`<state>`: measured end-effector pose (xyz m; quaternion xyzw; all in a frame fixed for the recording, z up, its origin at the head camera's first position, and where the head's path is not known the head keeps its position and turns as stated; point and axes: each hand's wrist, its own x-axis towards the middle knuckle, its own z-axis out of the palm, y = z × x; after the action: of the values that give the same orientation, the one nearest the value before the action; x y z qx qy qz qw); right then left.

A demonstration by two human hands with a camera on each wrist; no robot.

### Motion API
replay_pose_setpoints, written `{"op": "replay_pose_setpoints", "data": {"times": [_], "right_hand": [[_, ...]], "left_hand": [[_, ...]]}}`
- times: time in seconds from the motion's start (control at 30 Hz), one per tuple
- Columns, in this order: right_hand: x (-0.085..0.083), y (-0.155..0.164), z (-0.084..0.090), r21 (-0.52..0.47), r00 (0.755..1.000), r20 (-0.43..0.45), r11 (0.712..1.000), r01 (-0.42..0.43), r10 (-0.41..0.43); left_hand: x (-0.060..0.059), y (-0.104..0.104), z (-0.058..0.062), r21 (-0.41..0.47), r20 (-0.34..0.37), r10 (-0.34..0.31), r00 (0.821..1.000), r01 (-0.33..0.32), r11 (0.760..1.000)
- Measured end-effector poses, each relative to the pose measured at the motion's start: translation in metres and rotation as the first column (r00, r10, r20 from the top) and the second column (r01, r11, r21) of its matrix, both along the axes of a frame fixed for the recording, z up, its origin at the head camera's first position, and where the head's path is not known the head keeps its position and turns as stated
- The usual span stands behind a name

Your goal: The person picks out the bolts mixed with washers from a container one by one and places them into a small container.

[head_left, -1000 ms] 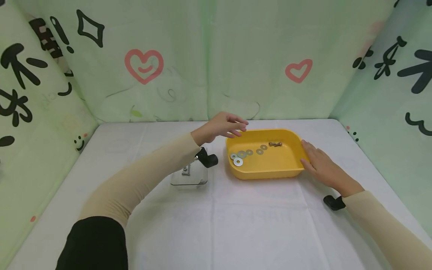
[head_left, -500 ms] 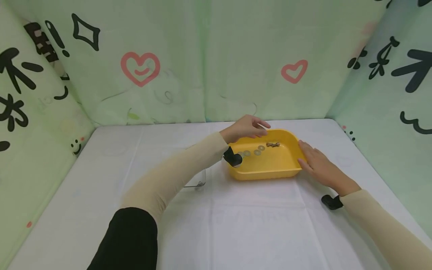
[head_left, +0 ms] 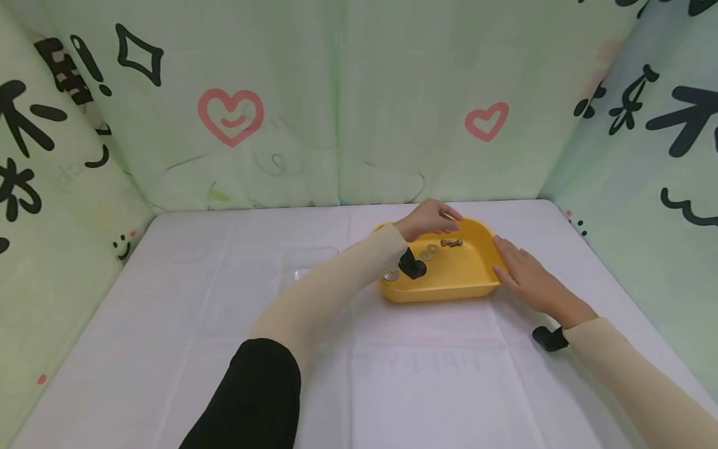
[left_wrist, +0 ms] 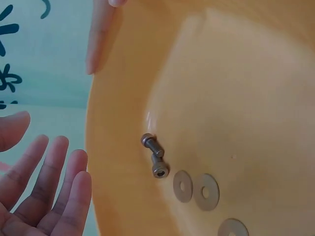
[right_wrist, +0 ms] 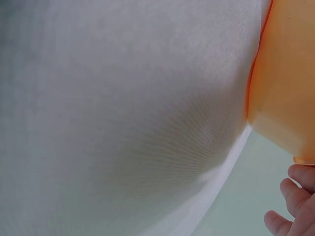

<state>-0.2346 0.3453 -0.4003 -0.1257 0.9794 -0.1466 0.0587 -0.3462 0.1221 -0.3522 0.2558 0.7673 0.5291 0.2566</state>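
— What is sitting toward the far edge of the white-clothed table (head_left: 392,386)?

— A yellow tray (head_left: 449,284), and the right hand (head_left: 524,274) is lying flat against its right wall, fingers straight, gripping nothing, apparently steadying it.

— And the left hand (head_left: 429,219)?

— It is hovering over the tray's far rim, fingers relaxed and empty, seemingly going for the contents.

— Which are?

— Flat washers (left_wrist: 206,191) and two small bolts (left_wrist: 154,155), all resting on the tray floor.

Tray (head_left: 449,288): yellow plastic, rounded corners, upright on white cloth.
Bolts (left_wrist: 154,155): two short, dark, touching end to end, by tray's far wall.
Washers (left_wrist: 195,189): flat, silvery, lying just beside bolts.
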Motion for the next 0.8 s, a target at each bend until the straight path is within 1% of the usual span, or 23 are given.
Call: {"op": "replay_pose_setpoints", "data": {"times": [0.07, 0.27, 0.5, 0.57, 0.73, 0.8], "right_hand": [[0.001, 0.000, 0.000, 0.000, 1.000, -0.005, 1.000, -0.001, 0.001], [0.003, 0.001, -0.002, -0.016, 1.000, -0.015, 1.000, -0.012, 0.012], [0.003, 0.001, -0.001, -0.015, 1.000, -0.022, 1.000, -0.011, 0.011], [0.003, 0.001, 0.000, -0.012, 1.000, -0.020, 1.000, -0.011, 0.011], [0.002, 0.001, 0.000, -0.016, 1.000, -0.012, 1.000, -0.011, 0.011], [0.002, 0.001, -0.001, -0.017, 1.000, -0.011, 1.000, -0.012, 0.011]], "left_hand": [[0.000, 0.004, -0.002, -0.018, -0.023, 0.006, 1.000, -0.006, 1.000], [0.000, 0.014, -0.010, -0.113, -0.087, 0.053, 0.995, -0.063, 0.992], [-0.005, 0.023, -0.017, -0.144, -0.107, 0.084, 0.991, -0.099, 0.985], [-0.007, 0.025, -0.019, -0.169, -0.122, 0.085, 0.989, -0.105, 0.980], [-0.011, 0.034, -0.026, -0.227, -0.156, 0.059, 0.986, -0.094, 0.969], [-0.012, 0.037, -0.029, -0.251, -0.168, 0.057, 0.984, -0.099, 0.963]]}}
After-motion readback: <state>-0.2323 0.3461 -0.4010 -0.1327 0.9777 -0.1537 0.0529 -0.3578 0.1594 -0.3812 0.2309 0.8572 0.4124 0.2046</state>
